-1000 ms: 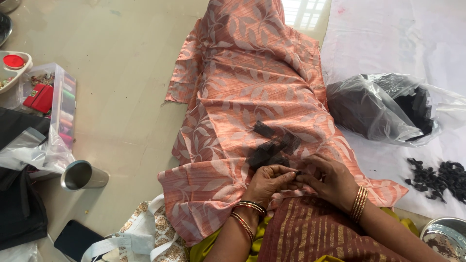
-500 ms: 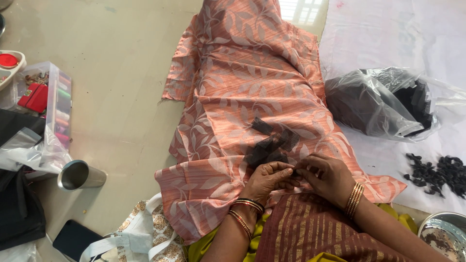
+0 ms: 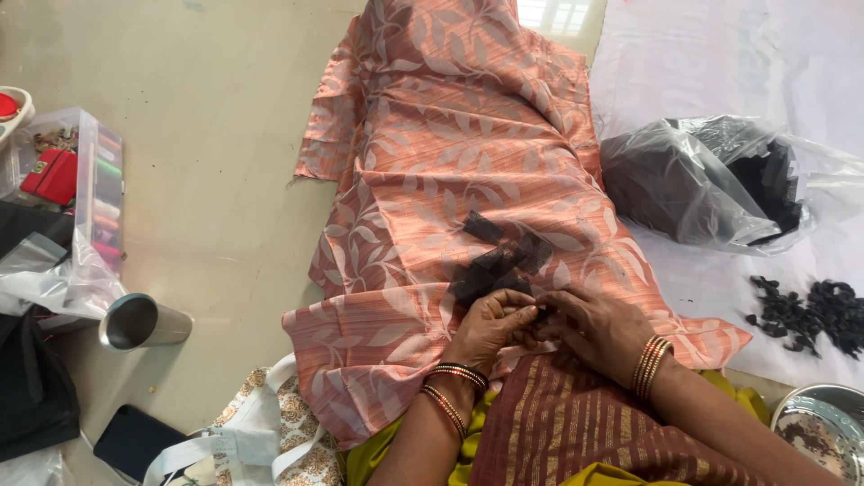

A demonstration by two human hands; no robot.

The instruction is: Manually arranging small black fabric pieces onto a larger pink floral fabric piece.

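Both hands meet at the near edge of the peach leaf-print cloth: the left hand and right hand have fingers pinched together on a tuft of black hair that spreads just beyond the fingertips.

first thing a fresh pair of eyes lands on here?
The long peach leaf-print cloth spread down the middle of the floor, with a tuft of black hair-like fibre lying on it. At its near end the left hand and right hand meet, fingers pinching at the fibre. To the right, a clear plastic bag of more black material sits on a white sheet.
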